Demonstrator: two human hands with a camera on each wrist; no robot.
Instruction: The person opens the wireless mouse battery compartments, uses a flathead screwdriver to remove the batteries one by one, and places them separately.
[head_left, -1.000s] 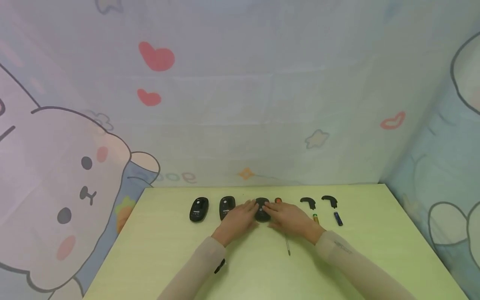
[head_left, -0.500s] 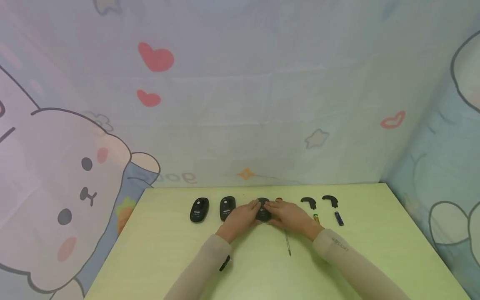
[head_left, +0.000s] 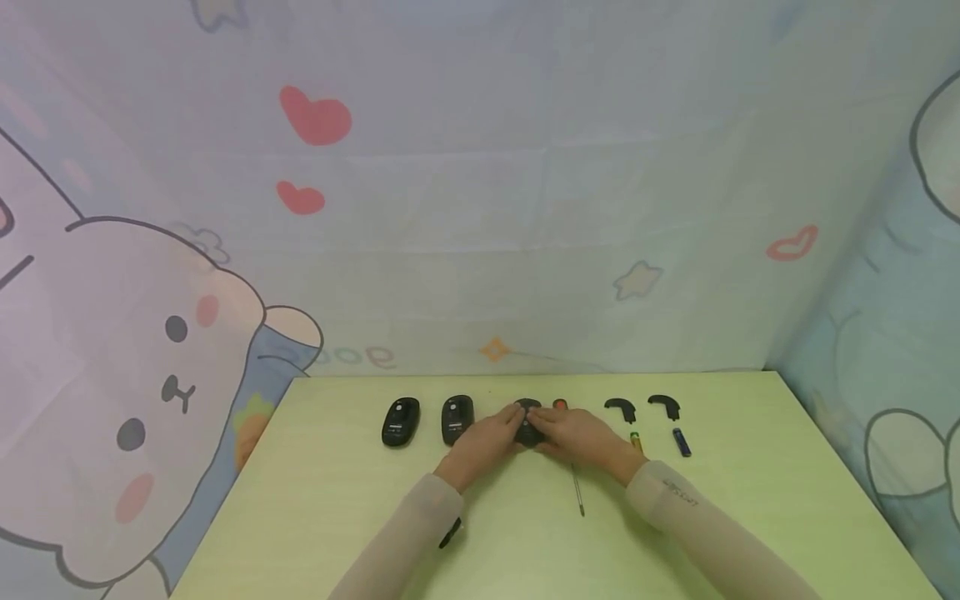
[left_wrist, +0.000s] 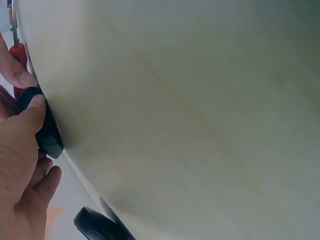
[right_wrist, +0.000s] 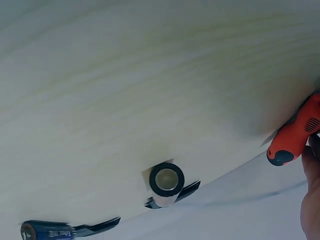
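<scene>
Both hands grip one black computer mouse (head_left: 529,425) near the back of the table. My left hand (head_left: 483,446) is at its left side; in the left wrist view its thumb lies along the mouse (left_wrist: 50,132), with fingers beneath. From the other side my right hand (head_left: 581,437) holds it, thumb at the near end. A red-handled screwdriver (head_left: 577,492) lies partly hidden under the right hand; its handle (right_wrist: 292,137) shows close up in the right wrist view.
Two more black mice, one far left (head_left: 401,422) and one nearer (head_left: 457,419), lie to the left. At right are two curved black pieces, the inner (head_left: 621,408) and outer (head_left: 664,407), above a green-and-orange battery (head_left: 637,442) and a blue battery (head_left: 681,442). A printed cloth (head_left: 480,208) hangs behind.
Both hands stay at the same mouse with only slight shifts; the left forearm has moved a little to the right. The other things lie where they were.
</scene>
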